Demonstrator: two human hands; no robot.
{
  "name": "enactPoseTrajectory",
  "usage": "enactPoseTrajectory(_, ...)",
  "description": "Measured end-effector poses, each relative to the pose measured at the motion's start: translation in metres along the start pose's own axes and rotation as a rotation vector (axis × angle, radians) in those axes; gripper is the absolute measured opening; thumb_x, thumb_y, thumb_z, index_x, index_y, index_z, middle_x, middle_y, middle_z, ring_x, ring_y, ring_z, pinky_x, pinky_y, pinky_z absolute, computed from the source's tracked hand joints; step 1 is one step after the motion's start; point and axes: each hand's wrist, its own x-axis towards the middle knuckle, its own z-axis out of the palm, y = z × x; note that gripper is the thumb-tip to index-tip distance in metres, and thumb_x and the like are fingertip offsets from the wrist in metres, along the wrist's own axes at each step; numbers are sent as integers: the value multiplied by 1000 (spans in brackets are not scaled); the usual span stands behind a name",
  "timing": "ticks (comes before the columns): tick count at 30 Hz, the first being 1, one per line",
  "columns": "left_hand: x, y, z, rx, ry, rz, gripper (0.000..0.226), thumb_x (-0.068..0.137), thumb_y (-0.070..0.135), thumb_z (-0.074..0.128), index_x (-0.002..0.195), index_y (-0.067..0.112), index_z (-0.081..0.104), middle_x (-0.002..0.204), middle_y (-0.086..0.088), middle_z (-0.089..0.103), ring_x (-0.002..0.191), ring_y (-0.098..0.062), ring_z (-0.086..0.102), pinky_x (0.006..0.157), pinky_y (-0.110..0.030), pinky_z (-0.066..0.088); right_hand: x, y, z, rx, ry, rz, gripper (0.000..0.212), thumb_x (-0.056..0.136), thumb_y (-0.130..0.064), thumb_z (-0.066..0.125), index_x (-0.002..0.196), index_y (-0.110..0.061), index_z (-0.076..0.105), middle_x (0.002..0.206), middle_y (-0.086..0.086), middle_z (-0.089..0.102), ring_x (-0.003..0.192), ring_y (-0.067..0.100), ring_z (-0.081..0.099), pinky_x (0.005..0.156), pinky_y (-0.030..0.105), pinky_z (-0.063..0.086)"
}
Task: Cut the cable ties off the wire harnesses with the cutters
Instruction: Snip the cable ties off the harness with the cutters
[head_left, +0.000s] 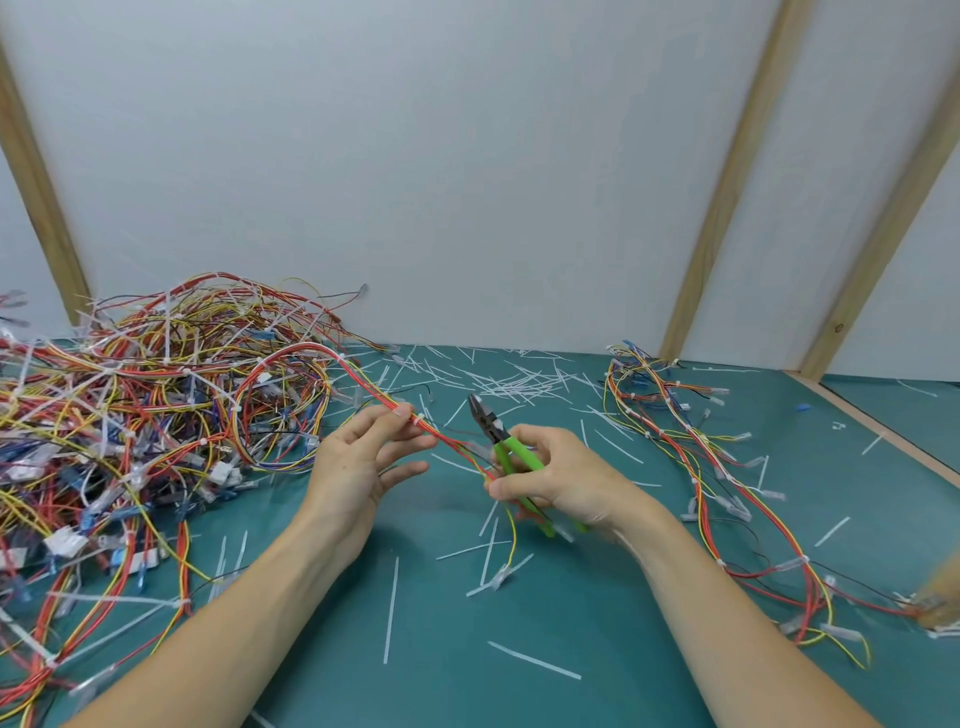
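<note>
Head view, looking down over a teal worktop (597, 597) backed by a white wall (467, 156) with wooden battens (727, 182). Left hand (358, 462) raised above the worktop, thumb and forefinger pinching a wire harness (441, 436) of red, orange and yellow strands; remaining fingers loosely spread below. A small white cable tie (418, 417) on that bundle, just beyond the pinching fingertips. Harness stretched from the big heap on the left, across to the right hand (561, 483), its loose yellow and red ends hanging down toward the worktop below that hand.

Right hand curled round the green handles of the cutters (498, 441), thumb lying along the near side. Cutter head dark, pointing up and to the left, jaws slightly parted, tip near the harness but apart from the tie.

Large tangled pile of harnesses (130, 415) filling the left of the worktop, many white ties and clear or blue connectors in it. Smaller, flatter spread of harnesses (727, 467) on the right, trailing to the near right edge. Cut white tie pieces (514, 384) scattered thickly at the back between the two piles, and more single strips near the forearms.
</note>
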Motion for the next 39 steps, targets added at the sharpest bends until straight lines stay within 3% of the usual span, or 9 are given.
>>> enactPoseTrajectory(4,1,-1,-3,54,-9,13,17,78,35,73,86,20,69,85,-3,74,84,-16,75,58,-24,58,10,3,-2,-14,427,-71,25,86,4,66,95,-18,59,89,-6,78,68,8,64,68,31,52)
enactPoseTrajectory(8,0,-5,-1,65,-46,7,10,81,32,71,84,22,69,85,-3,73,77,-17,74,55,-24,56,14,12,-23,-298,810,21,16,88,-27,70,96,-27,56,94,-12,69,87,18,64,72,33,41)
enactPoseTrajectory(13,2,-3,-6,-34,-32,-37,8,88,18,59,81,15,62,69,0,57,55,-15,60,48,-24,50,11,29,-24,-854,737,188,35,90,-60,62,103,-28,54,102,-6,60,90,25,57,73,35,38)
enactPoseTrajectory(19,-1,-7,-1,169,-173,10,11,68,24,74,72,15,69,66,-9,62,52,-23,58,47,-28,49,11,33,-21,-1035,603,212,47,86,-67,66,109,-27,61,114,-3,65,115,24,56,77,36,36)
enactPoseTrajectory(24,-10,-17,5,399,-418,-2,11,77,29,77,78,18,73,79,-10,72,57,-23,62,51,-27,50,6,25,-29,-724,658,176,43,86,-71,64,102,-32,72,107,-13,72,110,19,64,96,39,49)
enactPoseTrajectory(28,-14,-21,8,555,-498,33,10,89,19,68,89,9,66,85,-7,74,57,-22,62,48,-23,45,6,7,-28,-298,987,-279,10,96,-32,69,104,-26,68,96,-15,70,95,12,65,88,41,52)
enactPoseTrajectory(32,-18,-26,10,710,-509,75,10,97,3,62,88,6,64,80,-5,73,52,-15,58,50,-21,44,3,-12,-21,-77,1159,-551,11,100,-16,60,109,-18,63,97,-10,69,89,7,63,84,41,53)
enactPoseTrajectory(35,-20,-30,12,853,-466,139,12,96,9,63,85,14,66,73,-4,74,67,-18,68,66,-34,52,-3,-15,-8,-178,1108,-638,12,101,-18,53,105,-17,65,95,-6,71,89,12,65,84,41,53)
enactPoseTrajectory(39,-22,-33,15,971,-435,168,14,90,17,61,77,16,66,66,-1,71,62,-14,65,64,-34,49,-6,-9,33,-502,540,-553,21,96,-45,59,94,-27,69,87,-15,70,86,7,66,82,36,54)
